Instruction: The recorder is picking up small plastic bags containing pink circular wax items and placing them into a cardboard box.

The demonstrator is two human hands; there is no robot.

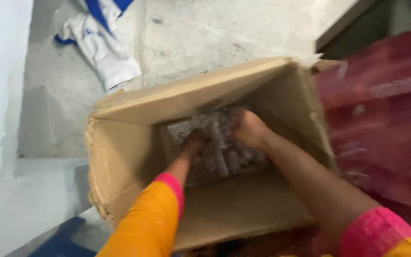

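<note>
Clenched around a bundle of clear, crinkled plastic-wrapped packets (pixel 220 147), the right hand (pixel 249 128) is seen deep inside an open brown cardboard box (pixel 134 157), its knuckles turned upward and its fingers buried in the wrap. The left hand (pixel 193 143) is pressed against the same bundle on its near-left side; whether its fingers are closed on the wrap or merely laid on it cannot be told, since they are hidden in shadow and motion blur. Both forearms are reached down over the near wall of the box, orange sleeves with pink cuffs (pixel 171 183) being pushed back from the wrists.

The bundle is lodged at the bottom of the box, against its far wall, below the upturned flap. The box itself is tilted on a pale grey concrete floor (pixel 191 33), with a crumpled white and blue cloth (pixel 103 45) lying well apart beyond it and a dark red fabric (pixel 386 119) spread just beside its right wall.

The step in hand is judged to be the taking hold of the bundle within the box. A firmer, two-sided hold would be called for next, with the slippery wrap gathered rather than pinched, and the load would need to be kept clear of the box walls, which stand close on both sides.
</note>
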